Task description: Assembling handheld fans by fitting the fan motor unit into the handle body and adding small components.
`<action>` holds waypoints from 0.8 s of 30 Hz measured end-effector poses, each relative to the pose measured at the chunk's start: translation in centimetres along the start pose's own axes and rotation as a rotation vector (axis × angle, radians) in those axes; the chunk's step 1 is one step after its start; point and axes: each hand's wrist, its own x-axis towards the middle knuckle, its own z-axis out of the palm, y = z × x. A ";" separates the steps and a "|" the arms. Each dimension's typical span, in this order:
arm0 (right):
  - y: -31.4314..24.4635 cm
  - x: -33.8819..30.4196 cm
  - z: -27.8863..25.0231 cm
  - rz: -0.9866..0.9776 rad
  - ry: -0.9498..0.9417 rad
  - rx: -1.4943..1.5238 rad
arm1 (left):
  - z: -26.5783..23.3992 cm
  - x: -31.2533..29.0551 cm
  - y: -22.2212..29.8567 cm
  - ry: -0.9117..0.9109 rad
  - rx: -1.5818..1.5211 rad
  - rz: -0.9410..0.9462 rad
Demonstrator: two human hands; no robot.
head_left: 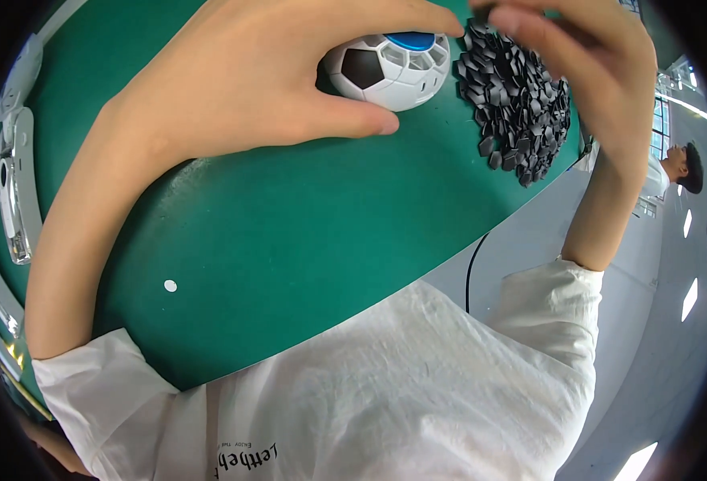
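My left hand (249,72) is closed round a white, rounded shell (405,92) patterned like a football, with its thumb along the near side. The shell has one black pentagon (364,69) on its side, open slots higher up and a blue disc (412,40) on top. At the upper right, my right hand (590,56) is over a heap of small black pentagonal pieces (521,104). Its thumb and forefinger come together on what looks like one black piece (484,13), partly cut off by the frame's upper edge.
A green work mat (289,232) covers the table, its near edge slanting in front of my shirt. A small white spot (171,285) lies on the mat. White and clear plastic parts (18,184) line the far left. Beyond the table at right, a person (678,170) wears a dark cap.
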 end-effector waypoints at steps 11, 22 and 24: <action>-3.5 0.0 -0.4 0.001 -0.229 -0.010 | 0.0 0.0 0.4 0.015 -0.043 -0.010; -3.0 -0.5 1.0 0.078 -0.138 0.011 | 1.4 0.7 -1.2 0.176 0.050 0.146; -1.1 0.7 3.0 0.136 -0.165 0.201 | 3.3 -0.5 -3.6 0.341 0.152 0.265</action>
